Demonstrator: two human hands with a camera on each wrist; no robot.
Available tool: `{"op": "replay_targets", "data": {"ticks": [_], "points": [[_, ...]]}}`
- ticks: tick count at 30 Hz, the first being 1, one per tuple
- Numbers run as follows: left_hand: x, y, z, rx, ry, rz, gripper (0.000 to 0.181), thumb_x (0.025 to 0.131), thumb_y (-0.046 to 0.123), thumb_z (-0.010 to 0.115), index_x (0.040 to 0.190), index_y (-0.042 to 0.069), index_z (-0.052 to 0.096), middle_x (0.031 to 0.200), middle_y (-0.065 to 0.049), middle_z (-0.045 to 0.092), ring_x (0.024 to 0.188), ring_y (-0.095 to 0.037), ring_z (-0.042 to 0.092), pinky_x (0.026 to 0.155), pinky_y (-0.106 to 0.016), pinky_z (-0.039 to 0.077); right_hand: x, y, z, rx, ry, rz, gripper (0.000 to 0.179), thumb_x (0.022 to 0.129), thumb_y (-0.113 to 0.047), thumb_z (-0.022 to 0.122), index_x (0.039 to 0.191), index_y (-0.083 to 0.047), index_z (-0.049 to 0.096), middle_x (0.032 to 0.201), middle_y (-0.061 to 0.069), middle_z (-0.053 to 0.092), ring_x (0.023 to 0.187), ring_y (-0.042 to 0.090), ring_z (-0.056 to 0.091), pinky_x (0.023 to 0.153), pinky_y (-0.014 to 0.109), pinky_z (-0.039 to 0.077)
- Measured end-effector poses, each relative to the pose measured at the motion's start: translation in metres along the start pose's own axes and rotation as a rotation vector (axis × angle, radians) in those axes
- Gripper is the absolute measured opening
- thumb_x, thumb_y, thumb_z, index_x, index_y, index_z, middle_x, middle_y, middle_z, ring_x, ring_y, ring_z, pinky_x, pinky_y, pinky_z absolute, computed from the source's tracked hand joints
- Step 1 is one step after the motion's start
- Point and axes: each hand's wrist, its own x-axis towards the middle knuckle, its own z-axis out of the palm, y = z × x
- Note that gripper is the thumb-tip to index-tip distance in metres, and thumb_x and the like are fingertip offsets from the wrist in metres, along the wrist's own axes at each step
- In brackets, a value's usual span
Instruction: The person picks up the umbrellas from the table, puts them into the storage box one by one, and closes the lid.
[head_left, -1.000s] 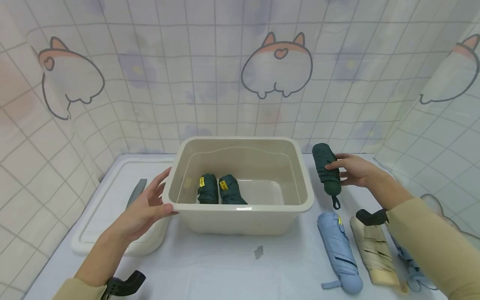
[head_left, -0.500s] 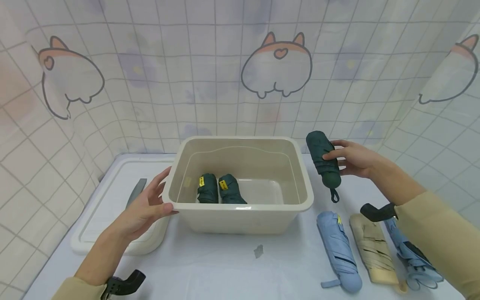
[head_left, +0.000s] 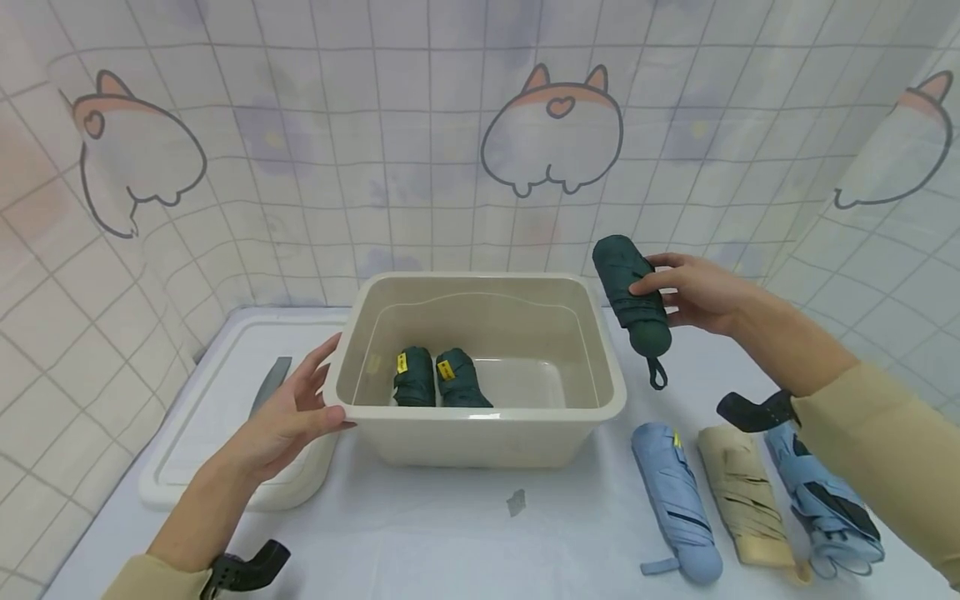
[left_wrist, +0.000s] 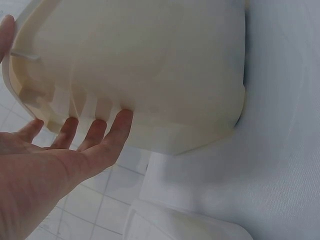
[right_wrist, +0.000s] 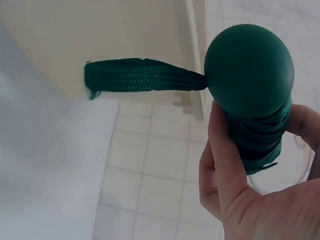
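A dark green folded umbrella (head_left: 633, 292) with a round handle end and a wrist loop is in my right hand (head_left: 701, 296), raised right of the beige storage bin (head_left: 487, 429). Its handle end (right_wrist: 250, 70) faces the right wrist camera, with fingers and thumb on both sides of the wrapped canopy. My left hand (head_left: 292, 417) holds the bin's left front corner, thumb at the rim and fingertips (left_wrist: 122, 120) against the outer wall. Inside the bin, two dark green folded umbrellas with yellow tags, one at left (head_left: 415, 379) and one beside it (head_left: 461, 379), lie partly hidden by the front wall.
On the table's right side lie a light blue folded umbrella (head_left: 678, 500), a beige one (head_left: 746, 496) and another blue one (head_left: 825, 500). A white lid (head_left: 202, 417) with a grey handle lies left of the bin. A patterned curtain (head_left: 480, 167) closes off the back and sides.
My right hand has lifted the dark green umbrella up off the table and moved it slightly left toward the bin. My left hand stays at the bin's corner.
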Motion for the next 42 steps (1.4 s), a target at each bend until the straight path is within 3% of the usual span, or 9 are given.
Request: {"op": "replay_targets", "data": {"ticks": [11,18,32,42], "points": [[0.000,0.000,0.000,0.011,-0.002,0.002,0.095,0.096,0.013,0.074,0.166,0.027,0.012,0.161,-0.017,0.023,0.136,-0.033,0.044,0.098,-0.046,0.050,0.006,-0.038,0.045,0.004,-0.027,-0.007,0.084,0.101,-0.013,0.059,0.160,0.005,0.002,0.155,0.027,0.025,0.133,0.043,0.042,0.106,0.052,0.043],[0.000,0.001,0.000,0.019,-0.002,-0.001,0.095,0.096,0.013,0.074,0.166,0.027,0.011,0.161,-0.017,0.023,0.136,-0.034,0.043,0.099,-0.050,0.048,0.013,-0.054,0.074,0.017,-0.063,0.005,0.080,0.100,-0.010,0.059,0.159,0.006,0.007,0.152,0.027,0.029,0.129,0.043,0.044,0.107,0.054,0.042],[0.001,0.000,-0.003,-0.008,-0.011,-0.001,0.095,0.096,0.011,0.073,0.166,0.026,0.011,0.160,-0.016,0.023,0.136,-0.031,0.044,0.098,-0.045,0.050,0.039,-0.064,0.140,-0.052,-0.173,0.061,0.059,0.097,-0.008,0.063,0.145,0.013,0.037,0.140,0.024,0.047,0.120,0.040,0.056,0.095,0.049,0.053],[0.000,-0.003,-0.004,-0.035,-0.013,0.005,0.093,0.097,0.007,0.071,0.166,0.025,0.012,0.159,-0.017,0.024,0.135,-0.031,0.047,0.097,-0.043,0.051,0.054,-0.055,0.166,-0.008,-0.207,0.151,0.075,0.096,-0.004,0.065,0.155,0.010,0.022,0.154,0.024,0.035,0.128,0.039,0.054,0.096,0.048,0.053]]}}
